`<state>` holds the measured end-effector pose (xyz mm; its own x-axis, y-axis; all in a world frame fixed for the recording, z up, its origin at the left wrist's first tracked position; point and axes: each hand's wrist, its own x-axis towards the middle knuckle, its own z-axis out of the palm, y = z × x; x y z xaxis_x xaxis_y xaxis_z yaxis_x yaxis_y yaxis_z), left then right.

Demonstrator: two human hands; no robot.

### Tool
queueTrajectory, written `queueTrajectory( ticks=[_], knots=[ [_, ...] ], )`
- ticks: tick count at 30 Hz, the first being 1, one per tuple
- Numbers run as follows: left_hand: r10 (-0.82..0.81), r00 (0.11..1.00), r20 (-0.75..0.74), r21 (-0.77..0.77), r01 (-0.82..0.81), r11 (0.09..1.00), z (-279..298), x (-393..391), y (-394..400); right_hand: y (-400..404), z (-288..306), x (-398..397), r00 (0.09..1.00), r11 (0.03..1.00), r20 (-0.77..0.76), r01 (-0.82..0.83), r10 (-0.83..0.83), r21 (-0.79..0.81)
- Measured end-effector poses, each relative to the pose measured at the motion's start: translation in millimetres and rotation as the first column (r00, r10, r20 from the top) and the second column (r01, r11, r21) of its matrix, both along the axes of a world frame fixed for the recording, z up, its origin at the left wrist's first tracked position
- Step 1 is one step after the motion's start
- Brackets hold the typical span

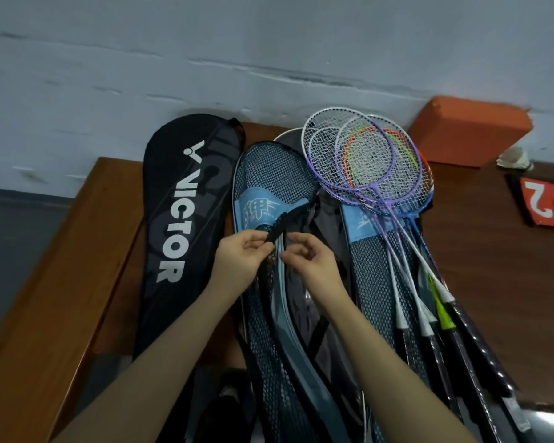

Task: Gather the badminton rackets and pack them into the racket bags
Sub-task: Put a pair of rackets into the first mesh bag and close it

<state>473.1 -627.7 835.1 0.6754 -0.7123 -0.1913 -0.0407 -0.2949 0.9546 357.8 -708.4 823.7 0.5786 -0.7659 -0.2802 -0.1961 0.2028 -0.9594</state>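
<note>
My left grip [243, 254] pinches the mesh bag's black edge [280, 223]. My right grip [311, 257] hovers beside it, fingers curled, holding nothing

Three racket bags [186, 225], several overlapping rackets [362, 161].

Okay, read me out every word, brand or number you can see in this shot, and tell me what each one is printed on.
"VICTOR", white letters with a logo mark above: on the black racket bag at left.
"32", white digits seen upside down and cut by the frame edge: on the red card at right.
White characters on the blue patch of the mesh racket bag: too stylised to read.
Nothing else is readable.
</note>
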Motion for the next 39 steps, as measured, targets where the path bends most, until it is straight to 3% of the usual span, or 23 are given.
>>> queueTrajectory(
  ticks=[3, 5, 8, 11, 17, 20, 23, 27, 29, 31, 34, 39],
  knots=[
    [0.01, 1.0, 0.022, -0.032, -0.009, 0.999, 3, 9, 11, 6, 6, 2, 0.999, 0.997, -0.044, 0.006, -0.01, -0.082],
    [-0.035, 0.993, 0.113, -0.061, 0.042, 0.997, 6, 16, 20, 9, 15, 4, 0.999, 0.98, -0.052, -0.009, -0.001, -0.196],
    [-0.199, 0.915, 0.352, 0.066, 0.187, 0.98, 14, 26, 23, 16, 28, 8, 0.996, 0.93, -0.062, -0.078, 0.06, -0.358],
    [-0.27, 0.868, 0.416, 0.088, 0.258, 0.962, 25, 29, 17, 19, 38, 13, 0.997, 0.906, -0.047, -0.071, 0.057, -0.417],
    [-0.102, 0.842, 0.529, -0.085, 0.172, 0.981, 37, 36, 17, 31, 50, 26, 0.999, 0.884, -0.042, -0.017, -0.003, -0.467],
    [-0.033, 0.804, 0.594, -0.113, 0.124, 0.986, 45, 40, 23, 37, 53, 29, 0.99, 0.737, -0.12, -0.027, -0.073, -0.675],
    [0.067, 0.784, 0.617, -0.196, 0.071, 0.978, 55, 40, 34, 44, 59, 29, 0.984, 0.644, -0.125, -0.013, -0.128, -0.765],
    [0.183, 0.843, 0.506, -0.358, 0.013, 0.934, 67, 34, 50, 50, 57, 24, 0.961, 0.665, -0.149, 0.045, -0.233, -0.745],
    [0.219, 0.886, 0.409, -0.378, -0.054, 0.924, 70, 35, 55, 48, 55, 19, 0.936, 0.704, -0.161, 0.114, -0.312, -0.701],
    [0.207, 0.88, 0.428, -0.377, -0.034, 0.926, 69, 39, 57, 45, 57, 13, 0.917, 0.74, -0.133, 0.211, -0.376, -0.638],
    [0.138, 0.854, 0.502, -0.297, 0.02, 0.955, 57, 43, 55, 36, 61, 7, 0.897, 0.759, -0.07, 0.325, -0.436, -0.563],
    [-0.15, 0.865, 0.479, -0.091, 0.219, 0.971, 23, 23, 37, 18, 49, 7, 0.924, 0.807, -0.065, 0.294, -0.378, -0.512]
  ],
)
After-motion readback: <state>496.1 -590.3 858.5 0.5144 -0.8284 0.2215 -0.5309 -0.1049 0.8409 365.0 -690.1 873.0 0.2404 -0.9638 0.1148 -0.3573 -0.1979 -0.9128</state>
